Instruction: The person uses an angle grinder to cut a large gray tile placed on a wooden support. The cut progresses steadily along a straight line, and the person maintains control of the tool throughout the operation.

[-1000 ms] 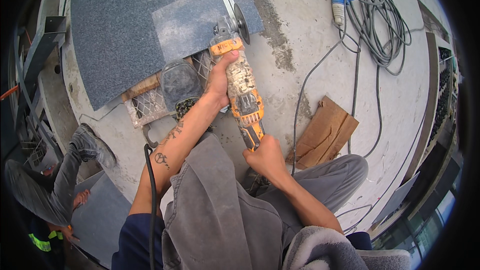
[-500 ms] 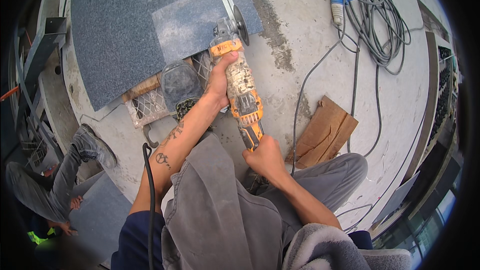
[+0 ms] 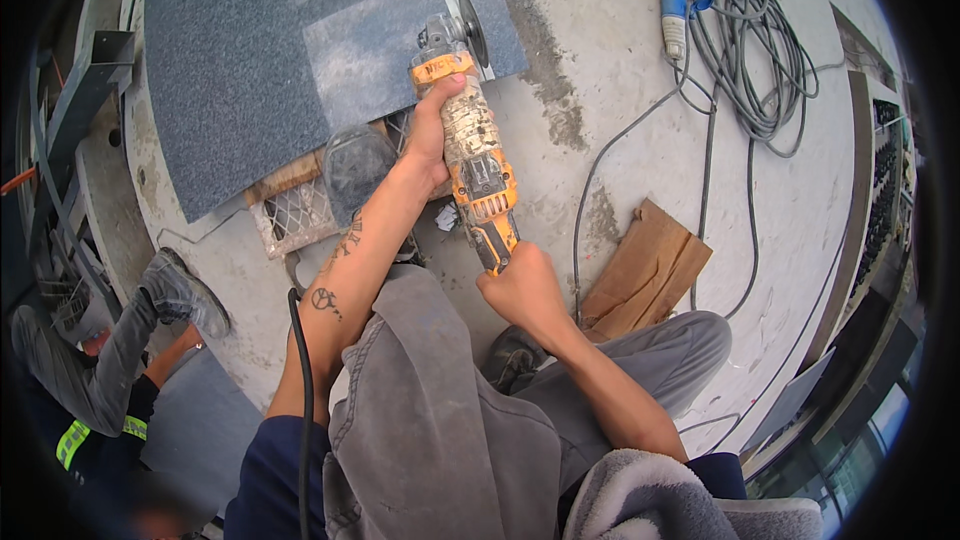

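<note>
While our left hand [image 3: 432, 140] clamps the angle grinder [image 3: 470, 155] near its disc (over the granite slab [image 3: 240, 60]), our right hand [image 3: 522, 285] grips its rear.

Angle grinder [image 3: 475, 160]: orange body, pale dust-mottled middle, dark disc. Stone slab [image 3: 240, 60] left of the grinder: dark grey, finely speckled, with a lighter dusty band. Floor [image 3: 640, 100]: light grey with darker stains. Cardboard [image 3: 650, 270] right of the grinder: brown. Cables [image 3: 745, 50] further right: grey; plug blue and white. Trousers [image 3: 440, 420]: grey.
</note>
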Tool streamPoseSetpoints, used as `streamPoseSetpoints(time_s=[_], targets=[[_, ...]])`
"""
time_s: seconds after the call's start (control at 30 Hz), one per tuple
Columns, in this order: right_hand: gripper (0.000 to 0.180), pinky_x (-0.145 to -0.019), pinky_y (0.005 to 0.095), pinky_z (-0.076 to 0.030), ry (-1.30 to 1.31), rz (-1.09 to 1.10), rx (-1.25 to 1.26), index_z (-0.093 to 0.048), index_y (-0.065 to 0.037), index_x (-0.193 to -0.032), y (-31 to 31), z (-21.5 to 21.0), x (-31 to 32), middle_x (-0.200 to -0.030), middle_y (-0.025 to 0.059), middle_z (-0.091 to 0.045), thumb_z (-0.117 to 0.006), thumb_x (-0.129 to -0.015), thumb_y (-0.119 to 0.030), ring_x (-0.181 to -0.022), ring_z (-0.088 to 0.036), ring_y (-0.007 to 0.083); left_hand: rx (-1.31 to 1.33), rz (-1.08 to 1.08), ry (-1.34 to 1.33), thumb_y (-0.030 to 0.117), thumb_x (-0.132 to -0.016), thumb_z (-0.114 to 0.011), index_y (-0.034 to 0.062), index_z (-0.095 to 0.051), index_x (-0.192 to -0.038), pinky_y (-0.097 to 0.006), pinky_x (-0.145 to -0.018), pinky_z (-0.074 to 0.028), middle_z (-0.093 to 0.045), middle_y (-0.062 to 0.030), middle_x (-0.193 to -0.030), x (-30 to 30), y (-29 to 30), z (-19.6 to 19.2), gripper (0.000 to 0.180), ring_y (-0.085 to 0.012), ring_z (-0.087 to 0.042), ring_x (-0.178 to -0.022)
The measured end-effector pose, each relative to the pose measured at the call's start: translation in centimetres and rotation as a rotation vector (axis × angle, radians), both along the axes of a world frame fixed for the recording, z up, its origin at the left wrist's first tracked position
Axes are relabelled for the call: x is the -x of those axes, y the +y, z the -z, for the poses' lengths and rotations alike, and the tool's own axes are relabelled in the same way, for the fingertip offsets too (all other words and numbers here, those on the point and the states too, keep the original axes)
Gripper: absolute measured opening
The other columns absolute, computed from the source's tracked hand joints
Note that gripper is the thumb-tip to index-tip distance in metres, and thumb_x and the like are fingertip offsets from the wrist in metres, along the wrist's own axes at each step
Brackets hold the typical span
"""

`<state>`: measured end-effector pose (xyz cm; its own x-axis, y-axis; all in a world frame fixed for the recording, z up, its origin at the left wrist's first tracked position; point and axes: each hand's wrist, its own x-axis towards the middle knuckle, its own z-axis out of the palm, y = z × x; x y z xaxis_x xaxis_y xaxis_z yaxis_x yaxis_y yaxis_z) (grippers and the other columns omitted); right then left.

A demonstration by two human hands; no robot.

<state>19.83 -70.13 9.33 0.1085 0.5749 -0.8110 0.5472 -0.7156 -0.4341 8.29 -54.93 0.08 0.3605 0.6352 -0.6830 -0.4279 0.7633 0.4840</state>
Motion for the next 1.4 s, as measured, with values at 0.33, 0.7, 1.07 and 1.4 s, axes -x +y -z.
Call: streamPoseSetpoints(time_s=[0.33, 0.7, 1.07, 1.4], targets=[[0.024, -0.064, 0.0464, -0.052, -0.010, -0.003, -0.093, -0.060, 0.012, -0.076, 2.6, 1.1, 0.6, -0.073, 0.0313, -0.063, -0.066, -0.069, -0.010, -0.075, -0.066, 0.0454, -0.042, 0.007, 0.004, 0.047, -0.081, -0.062, 0.0021, -0.049, -0.113, -0.041, -0.060, -0.060, -0.064, -0.0160, -0.083, 0.6, 3.3, 1.3, 0.056, -0.0259, -0.069, -0.071], [0.024, -0.062, 0.0452, -0.052, 0.003, 0.008, -0.060, -0.061, 0.011, -0.074, 3.6, 0.9, 0.5, -0.071, 0.0297, -0.063, -0.068, -0.068, -0.011, -0.071, -0.067, 0.0425, -0.025, 0.003, -0.007, 0.044, -0.084, -0.061, 0.0022, -0.048, -0.115, -0.041, -0.061, -0.061, -0.064, -0.0180, -0.086, 0.7, 4.0, 1.3, 0.053, -0.0265, -0.069, -0.073], [0.026, -0.066, 0.0466, -0.052, -0.011, -0.010, 0.037, -0.060, 0.013, -0.075, -0.6, -0.3, -0.2, -0.074, 0.0323, -0.064, -0.069, -0.070, -0.011, -0.077, -0.067, 0.0454, 0.056, -0.007, -0.045, 0.044, -0.082, -0.063, 0.0015, -0.050, -0.112, -0.039, -0.062, -0.060, -0.063, -0.0151, -0.086, -0.1, -1.0, 0.1, 0.054, -0.0252, -0.068, -0.073], [0.029, -0.069, 0.0464, -0.053, -0.009, 0.012, 0.091, -0.060, 0.014, -0.078, -2.4, -0.3, -0.3, -0.076, 0.0329, -0.064, -0.068, -0.070, -0.013, -0.079, -0.066, 0.0462, 0.066, 0.018, -0.024, 0.046, -0.082, -0.062, 0.0019, -0.052, -0.111, -0.040, -0.065, -0.060, -0.064, -0.0143, -0.086, -0.3, -3.0, 0.2, 0.053, -0.0247, -0.068, -0.075]])
